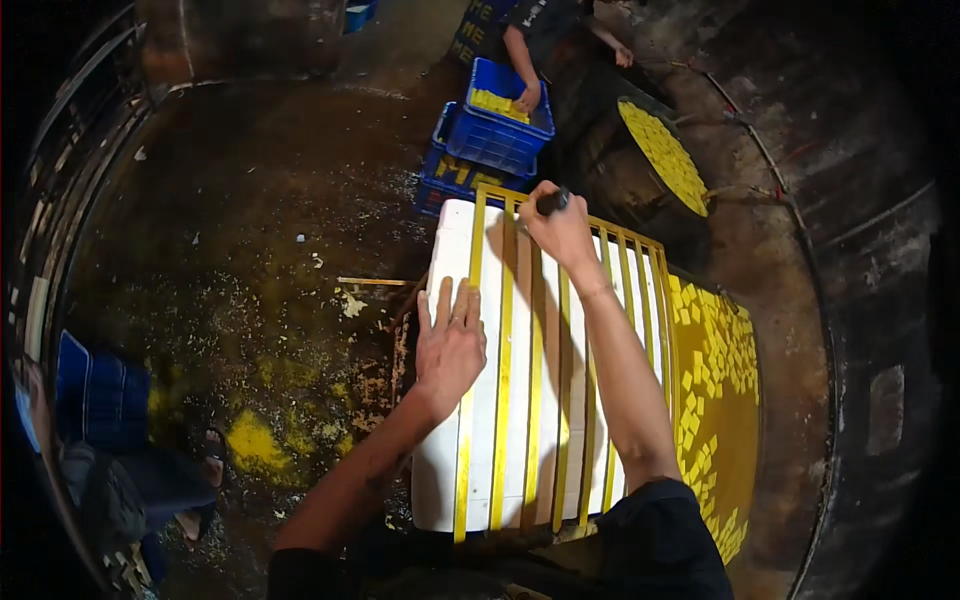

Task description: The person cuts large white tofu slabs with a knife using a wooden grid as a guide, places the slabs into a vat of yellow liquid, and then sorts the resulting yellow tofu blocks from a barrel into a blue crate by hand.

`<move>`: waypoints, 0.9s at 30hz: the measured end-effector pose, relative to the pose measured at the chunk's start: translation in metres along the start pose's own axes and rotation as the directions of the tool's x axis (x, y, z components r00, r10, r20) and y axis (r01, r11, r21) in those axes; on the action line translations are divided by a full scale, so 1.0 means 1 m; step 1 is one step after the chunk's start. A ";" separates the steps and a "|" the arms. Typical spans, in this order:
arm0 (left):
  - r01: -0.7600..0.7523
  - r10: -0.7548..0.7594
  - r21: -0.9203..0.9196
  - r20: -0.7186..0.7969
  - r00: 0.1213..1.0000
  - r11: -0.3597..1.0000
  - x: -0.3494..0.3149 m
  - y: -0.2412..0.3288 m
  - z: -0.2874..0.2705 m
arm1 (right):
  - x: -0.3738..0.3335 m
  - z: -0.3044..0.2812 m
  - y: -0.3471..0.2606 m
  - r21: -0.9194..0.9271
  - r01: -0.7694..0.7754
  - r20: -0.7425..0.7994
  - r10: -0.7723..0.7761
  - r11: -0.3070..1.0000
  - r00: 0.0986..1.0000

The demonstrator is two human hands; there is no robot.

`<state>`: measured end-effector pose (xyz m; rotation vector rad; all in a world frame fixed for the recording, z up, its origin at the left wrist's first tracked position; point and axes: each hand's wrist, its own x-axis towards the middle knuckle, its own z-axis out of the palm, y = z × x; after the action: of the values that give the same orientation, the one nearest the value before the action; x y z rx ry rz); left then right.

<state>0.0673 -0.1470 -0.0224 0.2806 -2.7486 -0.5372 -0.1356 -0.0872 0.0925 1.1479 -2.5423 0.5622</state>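
A large white slab [452, 232] lies in front of me, with a yellow slatted frame [505, 380] on top of it. The slats run from near to far and leave narrow strips of white between them. My left hand [450, 340] rests flat on the slab's left part, fingers stretched out, fingertips by the leftmost slat. At the frame's far end, my right hand [560, 235] is closed round a tool with a black handle [552, 202]. Whatever working end the tool has is hidden by the hand. My right forearm covers part of the slats.
Beyond the slab, another person's hand [530, 97] reaches into a blue crate [500, 145] of yellow pieces. A round vat of yellow pieces [665, 155] stands far right; more yellow squares [705, 350] lie right of the slab. At left sits a person [130, 490] near blue crates [100, 395].
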 end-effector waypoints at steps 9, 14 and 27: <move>-0.006 0.006 -0.011 -0.057 0.998 1.000 -0.002 -0.004 0.002 | 0.009 0.008 -0.011 0.307 -0.080 -0.085 0.111 0.948 0.990; -0.019 0.017 -0.055 -0.041 0.999 0.998 -0.002 0.008 -0.001 | 0.018 0.025 0.020 0.113 -0.017 -0.047 0.022 0.993 0.999; -0.037 0.032 -0.065 -0.072 0.997 0.997 0.004 -0.002 0.006 | -0.291 -0.150 -0.155 0.384 -0.667 0.790 0.147 0.638 0.595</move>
<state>0.0619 -0.1480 -0.0277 0.2310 -2.6560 -0.5961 0.1835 0.0770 0.1389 1.0114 -3.5104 1.5246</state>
